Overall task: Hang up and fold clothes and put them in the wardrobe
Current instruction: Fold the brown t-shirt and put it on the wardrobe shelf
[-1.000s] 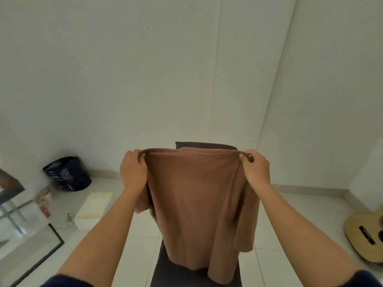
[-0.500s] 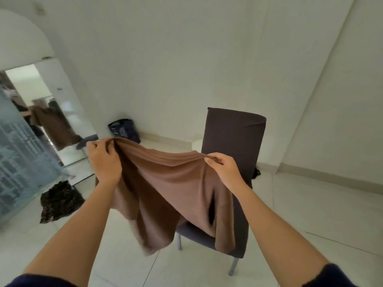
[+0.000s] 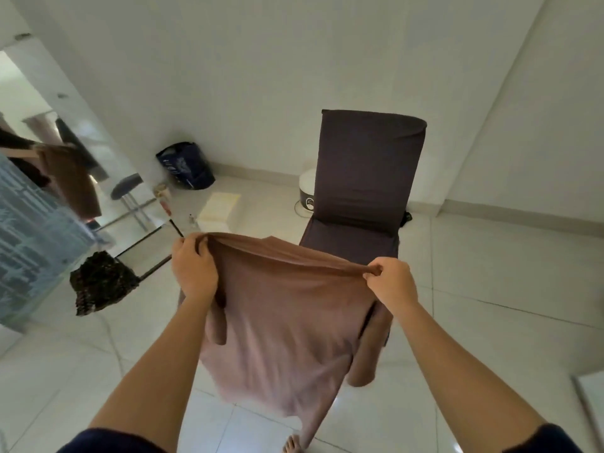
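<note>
Plain brown shirt (image 3: 281,322), dark purple-brown chair (image 3: 369,171)

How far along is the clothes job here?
Nothing looks folded or hung yet. In hand: the left hand and right hand grip the brown shirt by its top edge, spread before the chair. Left: folding or hanging it, the dark patterned cloth on the floor, and a wardrobe, not in view.
</note>
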Available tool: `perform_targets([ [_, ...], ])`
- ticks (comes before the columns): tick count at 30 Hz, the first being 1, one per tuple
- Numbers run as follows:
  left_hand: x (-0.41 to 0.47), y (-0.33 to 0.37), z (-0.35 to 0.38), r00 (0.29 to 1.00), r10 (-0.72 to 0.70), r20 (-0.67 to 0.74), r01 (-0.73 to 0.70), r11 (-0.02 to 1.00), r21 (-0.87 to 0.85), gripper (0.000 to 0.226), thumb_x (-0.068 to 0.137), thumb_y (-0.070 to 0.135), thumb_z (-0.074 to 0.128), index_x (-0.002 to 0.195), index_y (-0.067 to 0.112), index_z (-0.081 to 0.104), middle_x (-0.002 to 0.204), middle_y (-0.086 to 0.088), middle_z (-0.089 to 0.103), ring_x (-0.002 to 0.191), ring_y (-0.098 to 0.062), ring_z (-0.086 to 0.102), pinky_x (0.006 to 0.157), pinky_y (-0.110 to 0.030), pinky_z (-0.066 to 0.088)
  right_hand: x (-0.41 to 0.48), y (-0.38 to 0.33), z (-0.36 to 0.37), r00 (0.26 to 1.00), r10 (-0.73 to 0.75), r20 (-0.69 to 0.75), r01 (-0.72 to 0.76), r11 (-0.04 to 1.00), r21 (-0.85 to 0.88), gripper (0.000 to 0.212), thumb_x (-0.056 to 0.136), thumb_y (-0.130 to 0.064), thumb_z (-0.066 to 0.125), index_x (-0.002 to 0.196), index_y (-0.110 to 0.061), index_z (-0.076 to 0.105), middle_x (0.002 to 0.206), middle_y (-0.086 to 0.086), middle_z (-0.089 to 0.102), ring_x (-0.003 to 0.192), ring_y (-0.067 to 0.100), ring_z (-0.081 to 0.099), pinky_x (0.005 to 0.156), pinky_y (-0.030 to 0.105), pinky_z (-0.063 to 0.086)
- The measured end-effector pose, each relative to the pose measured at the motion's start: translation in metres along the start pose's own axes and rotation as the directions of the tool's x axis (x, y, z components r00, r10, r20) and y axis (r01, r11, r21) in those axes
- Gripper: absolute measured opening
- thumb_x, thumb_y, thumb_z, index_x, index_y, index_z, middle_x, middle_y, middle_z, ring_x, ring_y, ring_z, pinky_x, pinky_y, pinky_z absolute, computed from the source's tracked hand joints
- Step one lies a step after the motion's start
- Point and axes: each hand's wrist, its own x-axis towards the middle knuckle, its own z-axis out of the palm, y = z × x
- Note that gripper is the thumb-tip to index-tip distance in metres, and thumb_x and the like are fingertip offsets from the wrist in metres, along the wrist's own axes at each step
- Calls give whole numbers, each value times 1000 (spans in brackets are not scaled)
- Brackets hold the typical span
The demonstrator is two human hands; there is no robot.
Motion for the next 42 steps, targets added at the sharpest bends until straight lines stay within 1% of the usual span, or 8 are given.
perform_targets([
  [6, -19, -27, 75, 990, -18, 143, -15, 974, 226, 23, 94, 10, 47, 104, 8, 68, 108, -14, 57, 103, -35, 46, 86, -43, 36, 9, 69, 21, 916, 341, -211, -384, 897, -220, 16, 87, -16, 55, 83, -20, 70, 89, 4, 67, 92, 27, 56, 80, 35, 31],
  [14, 0, -43, 174, 915, -250, 316, 245, 968, 54, 22, 94, 10, 44, 103, 4, 64, 113, -11, 47, 87, -23, 49, 79, -30, 36, 68, 102, 64, 661, 708, -249, -562, 687, 461, 16, 90, -6, 53, 97, -1, 65, 97, 17, 66, 92, 36, 61, 85, 43, 51],
  [18, 32, -48, 229, 896, -225, 383, 242, 970, 5, 22, 94, 6, 44, 104, 3, 63, 107, -16, 58, 96, -32, 58, 90, -40, 45, 116, 99, 82, 610, 726, -318, -496, 663, 561, 14, 89, -3, 54, 97, 3, 64, 97, 15, 63, 87, 29, 59, 77, 32, 46],
  [22, 58, -44, 273, 889, -187, 418, 203, 979, 7, 23, 92, 2, 46, 105, 0, 64, 105, -18, 61, 99, -31, 55, 85, -26, 37, 161, 102, 96, 534, 757, -377, -471, 636, 611, 14, 90, -4, 54, 98, 0, 65, 108, 20, 60, 94, 35, 61, 82, 32, 48],
  [27, 94, -41, 337, 880, -199, 432, 200, 979, 44, 24, 94, 8, 45, 108, 7, 65, 113, -12, 58, 101, -28, 54, 83, -26, 34, 227, 118, 98, 481, 749, -456, -463, 658, 594, 17, 92, -5, 53, 102, 2, 64, 114, 21, 52, 95, 28, 55, 80, 20, 39],
  [32, 130, -35, 419, 864, -173, 472, 185, 982, 21, 23, 95, 7, 47, 108, 1, 66, 110, -10, 56, 94, -20, 53, 84, -14, 33, 312, 149, 111, 478, 734, -481, -464, 677, 572, 17, 93, -8, 52, 102, -1, 64, 116, 18, 51, 94, 23, 53, 86, 24, 40],
  [38, 150, -60, 519, 836, -243, 491, 197, 970, 144, 22, 92, 10, 52, 104, 3, 70, 108, -15, 60, 93, -22, 56, 80, -19, 35, 389, 195, 159, 440, 775, -455, -504, 632, 589, 16, 90, -5, 53, 98, 0, 65, 114, 16, 58, 95, 24, 58, 81, 22, 43],
  [42, 153, -90, 560, 816, -278, 507, 191, 957, 217, 22, 90, 11, 53, 99, 6, 72, 105, -12, 63, 93, -24, 59, 80, -24, 39, 412, 226, 184, 483, 760, -435, -554, 650, 519, 16, 89, -6, 53, 97, -1, 66, 108, 13, 60, 89, 23, 56, 77, 20, 39],
])
